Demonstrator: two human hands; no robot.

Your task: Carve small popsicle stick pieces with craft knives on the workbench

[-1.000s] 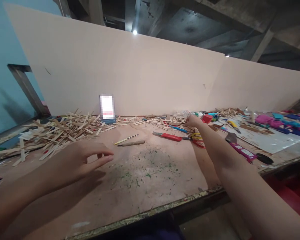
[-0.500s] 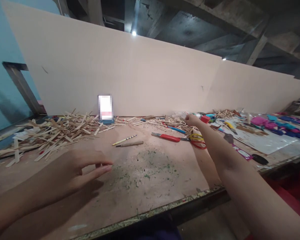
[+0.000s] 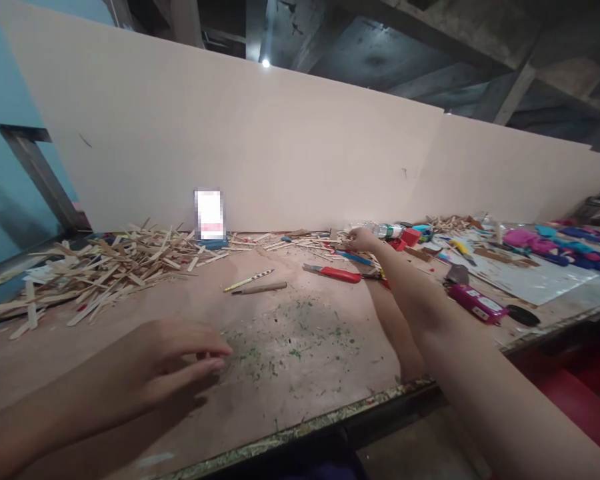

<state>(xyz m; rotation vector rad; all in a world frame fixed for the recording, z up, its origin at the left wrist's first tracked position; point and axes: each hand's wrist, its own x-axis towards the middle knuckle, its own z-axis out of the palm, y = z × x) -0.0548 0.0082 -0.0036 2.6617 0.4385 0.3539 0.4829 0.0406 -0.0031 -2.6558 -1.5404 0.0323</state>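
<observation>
My left hand (image 3: 185, 357) hovers low over the table at the left, thumb and fingers apart, with nothing between them. My right hand (image 3: 363, 239) reaches to the back of the table, among thin wooden sticks (image 3: 320, 248) beside a clear plastic bottle (image 3: 387, 231). Its fingertips are too small to show whether they hold anything. A blue tool (image 3: 355, 258) lies just below that hand. Nearer the middle are a red-handled cutter (image 3: 337, 273), a striped pencil (image 3: 250, 280) and a wooden-handled tool (image 3: 263, 289). Green crumbs (image 3: 295, 340) are scattered on the tabletop.
A big heap of wooden sticks (image 3: 125, 267) covers the back left, beside an upright phone (image 3: 210, 215). On the right lie a magenta package (image 3: 477, 304), a black round lid (image 3: 523, 315) and a white sheet (image 3: 535, 277). A pale board (image 3: 280, 147) stands behind.
My right hand has moved left along the back of the table, uncovering the bottle and more of the magenta package. My left hand has shifted slightly down and right.
</observation>
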